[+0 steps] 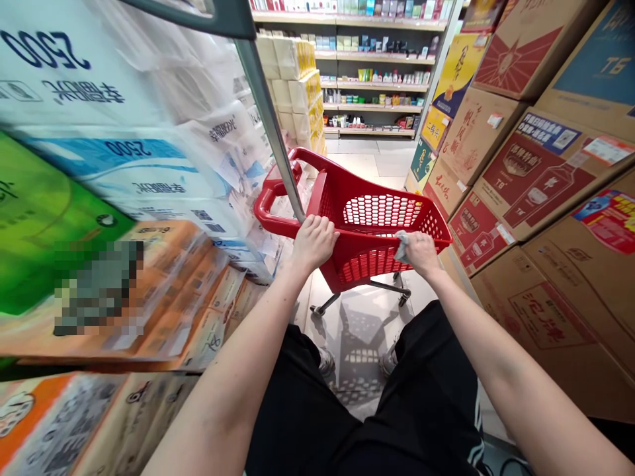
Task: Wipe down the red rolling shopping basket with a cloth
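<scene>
A small red plastic shopping cart (347, 261) with perforated sides stands sideways in front of me on wheeled metal legs. My left hand (316, 241) is closed over its near rim, beside a grey metal pole (270, 122) that slants up to a dark grey bar (233, 20). Pinched in my right hand (421, 252) is a crumpled greyish-white cloth (402, 246), which touches the same rim near the cart's right end. No goods show in the part of the basket that I can see.
Stacked packs of tissue paper (149, 165) rise close on the left. Cardboard cartons (536, 165) are piled along the right. Shelves of bottles and boxes (377, 86) stand beyond the cart, past a pale tiled floor (381, 162). My legs straddle the floor below.
</scene>
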Motion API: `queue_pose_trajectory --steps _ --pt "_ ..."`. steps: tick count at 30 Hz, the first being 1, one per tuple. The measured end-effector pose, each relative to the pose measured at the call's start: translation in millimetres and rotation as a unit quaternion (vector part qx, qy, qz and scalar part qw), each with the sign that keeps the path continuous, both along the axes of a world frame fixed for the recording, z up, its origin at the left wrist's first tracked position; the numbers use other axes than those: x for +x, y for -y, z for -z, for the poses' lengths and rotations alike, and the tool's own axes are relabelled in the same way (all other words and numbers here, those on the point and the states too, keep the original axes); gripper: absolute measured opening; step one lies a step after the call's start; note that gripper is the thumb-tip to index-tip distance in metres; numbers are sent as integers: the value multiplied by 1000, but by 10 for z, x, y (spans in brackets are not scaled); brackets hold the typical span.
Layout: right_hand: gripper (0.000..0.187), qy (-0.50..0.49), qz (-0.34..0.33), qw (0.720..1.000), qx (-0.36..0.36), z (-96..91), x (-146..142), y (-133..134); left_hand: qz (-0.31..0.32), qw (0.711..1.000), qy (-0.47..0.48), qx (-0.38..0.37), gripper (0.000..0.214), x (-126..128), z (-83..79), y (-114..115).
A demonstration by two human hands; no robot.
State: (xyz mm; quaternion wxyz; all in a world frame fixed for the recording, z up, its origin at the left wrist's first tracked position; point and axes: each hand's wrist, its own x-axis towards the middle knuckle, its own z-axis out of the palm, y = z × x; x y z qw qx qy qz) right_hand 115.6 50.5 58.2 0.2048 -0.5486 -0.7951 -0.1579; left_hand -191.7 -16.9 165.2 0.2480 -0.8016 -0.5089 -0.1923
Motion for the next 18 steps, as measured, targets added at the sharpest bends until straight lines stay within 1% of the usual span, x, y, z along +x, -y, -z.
queue_pose_trajectory --steps 2,4,5,7,11,13,15,16,18 --pt "31 -9 27 1000 9 42 191 10 -8 1000 2 4 29 49 9 -4" --pt "35 -30 36 999 22 59 205 43 -17 1000 1 5 29 106 16 -6" --pt "37 -45 34 998 30 57 146 64 -19 1000 2 3 29 137 19 -7" --pt "41 -77 15 996 47 29 -79 111 -19 1000 7 -1 29 198 25 -11" --pt "41 -117 -76 989 41 -141 -690 182 -12 1000 3 3 31 286 28 -26" --pt "39 -126 -118 985 26 -244 -900 190 -6 1000 -8 8 31 294 21 -31" --pt "38 -123 -150 981 12 -304 -963 174 5 1000 -22 8 31 273 9 -28" --pt "37 -118 -158 980 7 -307 -934 159 12 999 -29 6 31 253 2 -24" --pt "35 -103 -151 983 5 -262 -772 119 26 999 -43 0 31 203 -9 -11"
